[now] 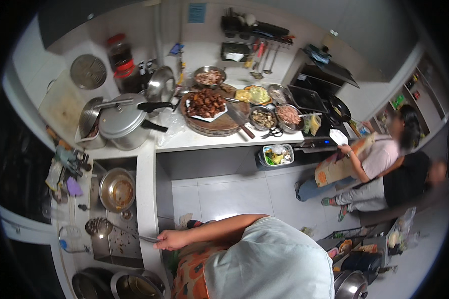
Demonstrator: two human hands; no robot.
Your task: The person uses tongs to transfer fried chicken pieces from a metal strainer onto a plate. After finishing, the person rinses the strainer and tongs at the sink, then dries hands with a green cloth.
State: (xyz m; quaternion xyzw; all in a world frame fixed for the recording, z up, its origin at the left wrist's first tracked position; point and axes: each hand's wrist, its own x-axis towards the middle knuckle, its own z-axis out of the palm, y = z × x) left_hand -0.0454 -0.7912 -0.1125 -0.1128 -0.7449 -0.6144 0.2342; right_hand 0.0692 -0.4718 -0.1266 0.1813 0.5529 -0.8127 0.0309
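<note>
My right hand (172, 239) is closed round the handle end of a metal skimmer (99, 227). The skimmer's round, perforated bowl is over the left side of the sink (122, 251), and its long handle crosses the sink toward the counter edge. Dark food bits lie scattered on the sink floor below the handle. Beyond the skimmer, a steel basin (117, 190) with brownish residue sits in the sink. My left hand does not show.
A pressure cooker (124, 122) stands on the corner counter. Beside it, a round chopping board (219, 130) bears a plate of browned meat (205, 103) and a cleaver (240, 118). Two people stand at the right near the stove. Large pots (137, 286) are at the lower left.
</note>
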